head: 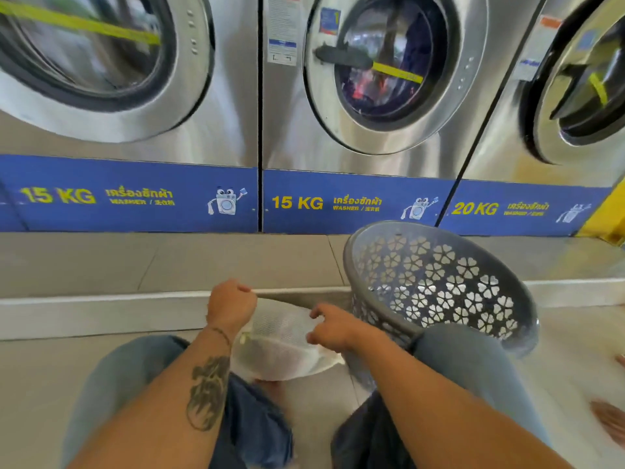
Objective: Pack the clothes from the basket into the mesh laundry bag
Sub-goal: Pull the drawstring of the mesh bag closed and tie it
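- A person sits on the grey floor [203, 262], facing three big silver washing machines [365, 157] across the top of the frame.
- The white mesh laundry bag [280, 346] is in the lower middle of the frame, held up between the knees.
- The left hand [231, 308] is curled tight like a fist and grips the bag's top edge.
- The right hand [333, 328] pinches the bag's edge with its finger and thumb, just right of the left hand.
- The grey basket [402, 225] with flower-shaped holes lies tipped on its side at the right of the frame, its open mouth facing the camera, and it touches the right knee.
- A blue denim cloth [257, 424] with a frayed edge lies low in the frame, below the bag.
- A dark cloth [368, 438] lies under the right arm.
- Bright clothes [372, 86] show behind the middle machine's round door.
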`<state>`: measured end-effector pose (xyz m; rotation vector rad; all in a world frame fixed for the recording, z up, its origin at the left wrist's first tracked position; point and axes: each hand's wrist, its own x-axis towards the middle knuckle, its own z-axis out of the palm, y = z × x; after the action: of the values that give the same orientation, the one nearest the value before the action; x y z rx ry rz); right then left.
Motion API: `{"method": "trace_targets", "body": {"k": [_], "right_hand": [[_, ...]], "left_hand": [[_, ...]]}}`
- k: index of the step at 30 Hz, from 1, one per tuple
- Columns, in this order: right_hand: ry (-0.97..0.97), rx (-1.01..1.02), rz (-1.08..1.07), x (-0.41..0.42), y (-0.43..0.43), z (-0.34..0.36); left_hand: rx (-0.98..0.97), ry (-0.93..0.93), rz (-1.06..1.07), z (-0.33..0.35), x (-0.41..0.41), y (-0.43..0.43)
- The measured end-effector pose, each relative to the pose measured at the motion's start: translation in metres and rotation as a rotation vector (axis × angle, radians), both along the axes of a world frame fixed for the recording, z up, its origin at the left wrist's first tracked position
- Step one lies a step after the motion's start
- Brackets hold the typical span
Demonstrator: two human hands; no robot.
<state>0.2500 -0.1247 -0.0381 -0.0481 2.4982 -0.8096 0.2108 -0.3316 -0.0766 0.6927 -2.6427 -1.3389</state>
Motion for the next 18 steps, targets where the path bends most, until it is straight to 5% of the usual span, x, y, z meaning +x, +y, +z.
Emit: {"method": "trace_targets", "body": {"k": [7,14,18], "right_hand": [[0.01,0.121,0.079,-0.042,-0.036,0.001],[-0.089,0.031,-0.172,-0.093,-0.05,-0.044],[-0.108,0.031,-0.391,-0.13,-0.072,-0.087]], "left_hand": [[0.043,-0.124,-0.056,0.02,-0.016,-0.002],[0.187,-0.135,-0.014,-0.045,-0.032,-0.021],[0.177,-0.157,-0.192,-0.086,-0.067,-0.013]]}}
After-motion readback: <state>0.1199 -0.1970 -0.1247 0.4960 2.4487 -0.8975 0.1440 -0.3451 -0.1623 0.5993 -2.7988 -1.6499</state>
